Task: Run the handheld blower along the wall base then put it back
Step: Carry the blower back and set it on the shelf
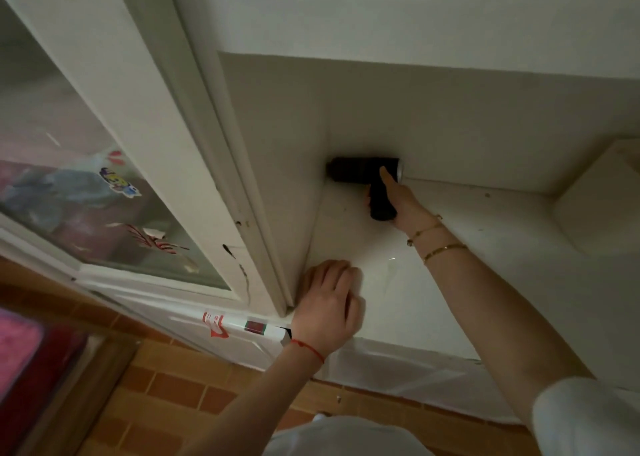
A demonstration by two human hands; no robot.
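A black handheld blower (362,175) with a short barrel and a pistol handle lies in the back left corner of a white shelf (450,265), its nozzle against the left wall. My right hand (403,201) is wrapped around the handle, with a finger stretched along the barrel. My left hand (327,305) rests palm down on the shelf's front left edge, fingers loosely curled, holding nothing.
A white cabinet door frame (221,165) with a glass pane (86,185) and stickers stands to the left. A white box-like block (602,196) sits at the shelf's right. Orange-brown floor tiles (180,386) lie below, and a pink cloth (20,348) at far left.
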